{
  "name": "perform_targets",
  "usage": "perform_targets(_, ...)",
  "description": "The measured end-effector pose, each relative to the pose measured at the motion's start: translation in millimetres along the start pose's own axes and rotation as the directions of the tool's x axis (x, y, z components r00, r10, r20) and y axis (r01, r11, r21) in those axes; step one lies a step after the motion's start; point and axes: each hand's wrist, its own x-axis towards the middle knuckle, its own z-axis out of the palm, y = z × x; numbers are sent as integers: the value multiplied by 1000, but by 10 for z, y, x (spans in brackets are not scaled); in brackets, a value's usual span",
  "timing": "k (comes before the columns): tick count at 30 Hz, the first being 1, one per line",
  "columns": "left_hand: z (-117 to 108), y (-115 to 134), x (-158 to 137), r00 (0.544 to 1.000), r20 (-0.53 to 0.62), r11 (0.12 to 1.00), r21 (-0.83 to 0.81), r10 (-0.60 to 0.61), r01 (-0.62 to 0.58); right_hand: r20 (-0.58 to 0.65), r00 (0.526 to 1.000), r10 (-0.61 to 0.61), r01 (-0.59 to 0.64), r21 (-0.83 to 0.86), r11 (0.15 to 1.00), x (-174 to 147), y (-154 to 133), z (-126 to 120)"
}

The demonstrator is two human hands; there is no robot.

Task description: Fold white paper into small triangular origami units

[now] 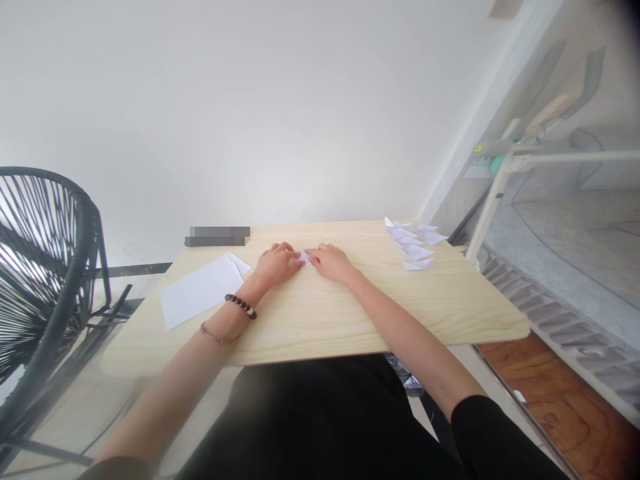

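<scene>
Between my two hands a small folded piece of white paper (303, 258) lies on the pale wooden table (320, 320). My left hand (278, 263) has thumb and fingers closed on its left side. From the other side my right hand (330, 261) grips its right edge, fingers bent. Most of the paper is hidden under the fingertips. Left of my left forearm rests a stack of white paper sheets (200, 293), with a small folded piece (240, 263) at its upper right corner. Several folded white paper shapes (417, 252) with pointed ends sit together at the table's back right.
A dark blurred-out object (217, 237) lies at the back left table edge. A black woven chair (75, 267) stands left of the table, and a white metal frame (493, 207) to the right. The white wall (300, 120) rises directly behind the table.
</scene>
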Motion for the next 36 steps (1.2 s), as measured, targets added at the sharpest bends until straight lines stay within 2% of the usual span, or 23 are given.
perform_targets(3,13,-12,3,1000,-1,1000,3,1,-1,13,999,-37,36,21,999,0,41,-5)
perform_targets(9,17,-15,16,1000,0,1000,-14,11,-11,1,1000,-29,29,71,997,33,94,12)
perform_targets(13,12,-7,12,1000,0,1000,-28,-11,11,-27,998,-52,57,235,970,39,143,27)
perform_targets(17,17,-5,5,1000,-1,999,-31,-10,9,-81,997,-9,37,360,932,45,200,59)
perform_targets(22,20,15,7,1000,-6,1000,-20,-19,18,-127,992,13,39,397,917,79,224,94)
perform_targets(36,15,36,-3,1000,-3,999,-13,-30,30,-71,997,33,3,454,891,99,240,41)
